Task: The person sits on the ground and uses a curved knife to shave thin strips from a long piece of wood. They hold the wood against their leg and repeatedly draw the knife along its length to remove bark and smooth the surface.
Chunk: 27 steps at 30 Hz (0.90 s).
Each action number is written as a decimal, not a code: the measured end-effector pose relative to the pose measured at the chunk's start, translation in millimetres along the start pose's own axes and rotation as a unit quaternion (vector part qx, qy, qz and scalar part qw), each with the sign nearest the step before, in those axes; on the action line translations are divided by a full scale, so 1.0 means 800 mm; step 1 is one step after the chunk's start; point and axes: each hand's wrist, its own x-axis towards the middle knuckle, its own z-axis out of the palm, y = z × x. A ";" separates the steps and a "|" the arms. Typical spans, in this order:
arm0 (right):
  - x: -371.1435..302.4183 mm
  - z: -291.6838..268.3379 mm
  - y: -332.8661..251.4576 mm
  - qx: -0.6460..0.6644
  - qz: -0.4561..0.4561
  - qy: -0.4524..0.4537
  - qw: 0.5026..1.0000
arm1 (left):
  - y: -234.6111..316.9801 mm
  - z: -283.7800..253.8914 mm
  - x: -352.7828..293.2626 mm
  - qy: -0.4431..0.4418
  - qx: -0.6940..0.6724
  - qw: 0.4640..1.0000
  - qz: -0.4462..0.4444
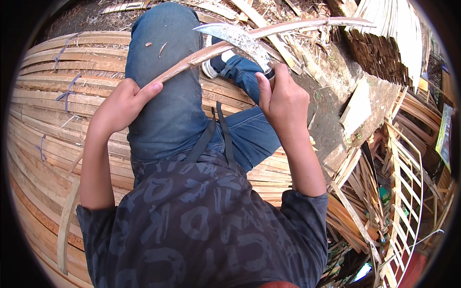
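My left hand (126, 103) is closed around the near end of a long, slightly bent wooden strip (192, 60). From there the strip crosses over my raised knee and runs up to the far right. In my right hand (284, 98) is a knife (235, 37) with a broad curved blade, worn and spotted with pale marks. Its handle is mostly hidden by my fingers, with the thumb raised along it. The blade points up and left and crosses the strip; whether it touches the wood I cannot tell.
Bundled wooden slats (53, 96), tied with blue string, lie beneath me and to the left. A stone block (370, 110) stands at the right, with stacked thin wood (384, 33) behind it. Below it are loose strips and a slatted wooden frame (401, 206). Shavings litter the far ground.
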 end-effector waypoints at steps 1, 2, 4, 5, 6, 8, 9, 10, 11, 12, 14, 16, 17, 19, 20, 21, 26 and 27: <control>0.000 0.000 0.000 0.000 0.001 -0.004 1.000 | -0.002 0.000 0.001 -0.003 0.002 1.000 -0.001; 0.002 -0.001 0.004 -0.024 -0.010 0.010 1.000 | -0.005 0.000 0.002 -0.005 0.003 1.000 -0.002; 0.012 -0.004 0.030 -0.069 -0.034 0.038 0.996 | -0.015 0.005 0.001 0.020 -0.011 1.000 0.007; 0.025 -0.008 0.065 -0.071 0.052 0.076 0.993 | -0.018 0.005 0.001 0.032 -0.016 0.999 0.013; 0.040 -0.020 0.125 -0.157 0.086 0.121 0.976 | -0.013 0.005 -0.002 0.017 -0.010 1.000 0.015; 0.031 -0.030 0.186 -0.163 0.019 0.129 0.978 | 0.011 0.002 -0.002 -0.011 0.005 1.000 0.026; 0.028 -0.027 0.174 -0.171 0.033 0.091 0.981 | 0.014 0.000 -0.002 -0.019 0.014 1.000 0.010; 0.024 -0.023 0.157 -0.148 0.067 0.077 0.984 | 0.016 0.000 -0.004 -0.026 0.019 0.999 -0.007; 0.018 -0.018 0.138 -0.126 0.104 0.062 0.985 | 0.016 0.003 -0.001 -0.035 0.026 0.999 -0.024; 0.015 -0.022 0.120 -0.120 0.094 0.055 0.987 | 0.012 0.001 0.000 -0.036 0.033 0.999 -0.023; 0.010 -0.024 0.080 -0.092 0.067 0.030 0.993 | 0.003 0.004 0.003 -0.012 0.002 1.000 -0.020; 0.007 -0.017 0.041 -0.062 0.021 0.007 0.998 | -0.001 0.007 0.004 -0.003 -0.011 1.000 -0.015; 0.004 -0.013 0.032 -0.052 -0.010 0.005 0.999 | -0.001 0.008 0.001 -0.001 -0.010 1.000 -0.016; 0.005 -0.013 0.032 -0.058 -0.025 -0.017 0.998 | -0.002 0.003 0.003 0.001 -0.007 1.000 -0.006; 0.006 -0.013 0.033 -0.060 -0.034 -0.028 0.997 | -0.005 0.006 0.006 -0.005 -0.005 1.000 0.002; 0.018 -0.013 0.057 -0.112 -0.051 0.047 0.991 | -0.010 0.003 0.002 -0.002 -0.002 1.000 0.002; 0.035 -0.089 0.242 -0.218 0.339 0.075 0.912 | 0.014 -0.006 -0.005 -0.032 0.044 0.998 -0.022; 0.030 -0.101 0.239 -0.184 0.361 0.068 0.911 | 0.014 -0.007 -0.004 -0.032 0.048 0.998 -0.024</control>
